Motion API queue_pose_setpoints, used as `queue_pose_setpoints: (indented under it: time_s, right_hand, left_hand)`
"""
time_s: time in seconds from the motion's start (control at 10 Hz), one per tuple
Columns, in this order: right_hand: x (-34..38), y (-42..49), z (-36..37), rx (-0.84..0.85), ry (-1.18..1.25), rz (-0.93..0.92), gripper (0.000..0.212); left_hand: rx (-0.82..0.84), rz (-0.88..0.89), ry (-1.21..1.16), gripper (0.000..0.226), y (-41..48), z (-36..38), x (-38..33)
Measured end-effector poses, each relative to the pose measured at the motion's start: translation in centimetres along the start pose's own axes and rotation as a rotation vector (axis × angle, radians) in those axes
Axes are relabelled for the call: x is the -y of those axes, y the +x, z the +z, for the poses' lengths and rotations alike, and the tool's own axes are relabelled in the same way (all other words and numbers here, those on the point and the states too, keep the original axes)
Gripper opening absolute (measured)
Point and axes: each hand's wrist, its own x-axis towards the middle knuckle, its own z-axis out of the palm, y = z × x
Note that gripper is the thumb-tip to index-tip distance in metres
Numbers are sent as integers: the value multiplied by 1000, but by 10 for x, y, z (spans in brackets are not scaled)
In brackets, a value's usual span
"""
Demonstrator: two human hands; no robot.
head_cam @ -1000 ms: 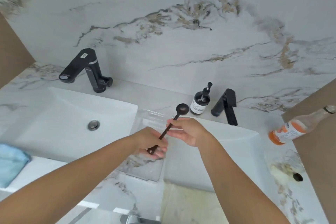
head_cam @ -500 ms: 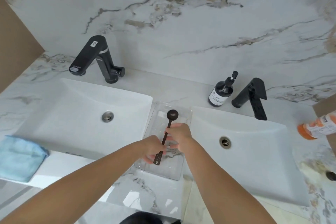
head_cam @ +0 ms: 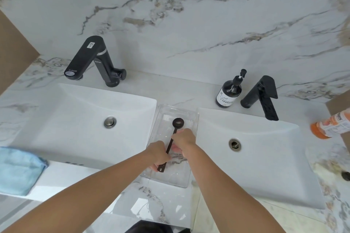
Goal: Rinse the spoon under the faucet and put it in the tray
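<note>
A dark long-handled spoon (head_cam: pixel 177 123) lies lengthwise over the clear plastic tray (head_cam: pixel 193 117), which sits on the marble counter between two white sinks. Its round bowl points away from me. My left hand (head_cam: pixel 158 154) grips the near end of the handle. My right hand (head_cam: pixel 184 139) pinches the handle near its middle. I cannot tell whether the spoon touches the tray floor. A black faucet (head_cam: pixel 92 58) stands behind the left sink (head_cam: pixel 56 119), and another black faucet (head_cam: pixel 265 94) behind the right sink (head_cam: pixel 265 147). No water runs from either.
A dark soap pump bottle (head_cam: pixel 230 91) stands beside the right faucet. An orange-labelled bottle (head_cam: pixel 331 126) lies at the right edge. A blue cloth (head_cam: pixel 17 170) rests at the left front edge. A small dark item (head_cam: pixel 346 175) sits on the counter far right.
Both hands have carried the spoon leftward from over the right sink to above the tray, and lowered it. The camera view has shifted with them.
</note>
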Motion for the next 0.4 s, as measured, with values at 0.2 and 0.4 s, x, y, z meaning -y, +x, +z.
queue_pose_setpoints:
  time_s: [0.2, 0.4]
  right_hand:
    - [2, -8, -4, -8, -184, -138, 16]
    - [7, -23, -19, 35, -262, -156, 17]
  left_hand:
    - [-81, 65, 237, 19, -11, 4, -6]
    - [-31, 61, 339, 11, -24, -1, -13]
